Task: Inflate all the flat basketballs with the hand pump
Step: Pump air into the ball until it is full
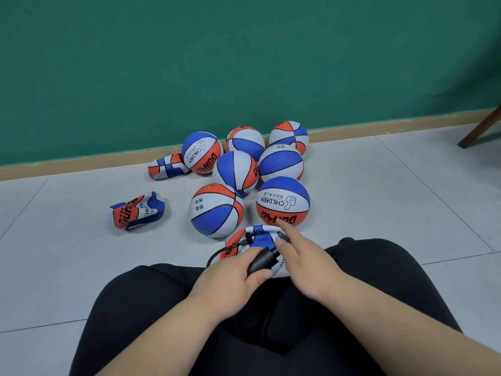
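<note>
Head view: a seated person's left hand (238,270) is gripping the black hand pump (261,260), fingers curled round its barrel. The right hand (303,261) is touching the pump's handle end with its index finger stretched straight; whether it is gripping, I cannot tell. The hose (217,255) is looping to a flat basketball (260,233) lying between the knees, beside the inflated basketballs (283,202). Two crumpled basketballs (138,210) are lying to the left.
</note>
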